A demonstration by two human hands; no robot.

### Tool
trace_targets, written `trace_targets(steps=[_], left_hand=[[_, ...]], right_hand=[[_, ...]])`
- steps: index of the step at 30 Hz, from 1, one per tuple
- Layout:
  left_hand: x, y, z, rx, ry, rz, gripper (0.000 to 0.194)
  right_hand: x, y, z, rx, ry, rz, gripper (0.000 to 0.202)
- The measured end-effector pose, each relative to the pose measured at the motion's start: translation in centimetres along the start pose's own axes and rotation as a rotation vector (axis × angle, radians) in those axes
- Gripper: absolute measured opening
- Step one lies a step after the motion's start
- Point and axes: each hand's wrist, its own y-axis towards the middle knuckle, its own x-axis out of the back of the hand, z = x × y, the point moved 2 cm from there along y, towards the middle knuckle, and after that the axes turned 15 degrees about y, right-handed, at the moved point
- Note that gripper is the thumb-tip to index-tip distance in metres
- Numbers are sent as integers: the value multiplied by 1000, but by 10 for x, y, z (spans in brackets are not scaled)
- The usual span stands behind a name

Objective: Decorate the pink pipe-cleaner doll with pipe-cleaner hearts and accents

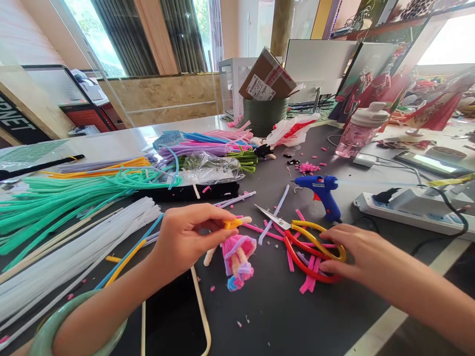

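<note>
My left hand (189,232) is closed in a pinch on a small yellow pipe-cleaner piece (232,224). Just below those fingertips is a pipe-cleaner doll (239,254) with a pink and lilac skirt, cream limbs and pink-and-blue feet; whether the hand also bears it I cannot tell. My right hand (349,249) grips the scissors (308,242) by their red and yellow handles. The blades point up and left, over loose pink and lilac pipe-cleaner strips (311,277) on the dark table. A phone (174,316) lies beneath my left forearm.
A blue glue gun (322,193) stands beyond the scissors. Green (74,198) and white pipe-cleaner bundles (85,252) cover the left side. At the right are a power strip (415,212) and a pink bottle (361,131). A dark bin (265,116) holding a cardboard box stands behind.
</note>
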Motion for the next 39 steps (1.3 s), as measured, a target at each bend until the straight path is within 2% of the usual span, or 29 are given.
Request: trace_targets(steps=[3,6,9,13,20,27,29,31,33,35,37,39], left_hand=[[-3,-2,-2,18,-23,-8,13],[-5,-4,-3,26,-20,-16,14],[-6,-7,-5,36,-12,-27,13],[-6,-11,-9,38,-25,-49,15],[-8,-14,-15,64,-85,-104,12],[-12,-17,-19,105,-173,-195,16],[-15,-19,-22,128,-197,-229,16],[-19,-21,-25,157,-220,-266,14],[-22,-23,-28,181,-244,-305,12],[-23,-23,-31,198,-266,-344,12],[-22,-23,-34,206,-284,-372,13],[-21,-23,-37,208,-298,-392,16]], right_hand=[[-10,-4,-3,-2,-37,61,22],[-10,4,7,-20,-49,88,30],[-7,16,17,-28,-30,93,30],[-10,23,20,-36,-37,81,24],[-19,18,15,-16,25,8,22],[-12,10,10,-61,149,-136,34],[-11,8,13,-79,285,-158,34],[-15,5,21,-97,584,-107,36],[-20,1,35,-128,933,24,45],[-24,-5,51,-186,1156,161,57],[-27,-11,64,-221,1261,264,70],[-28,-18,71,-150,1272,290,80]])
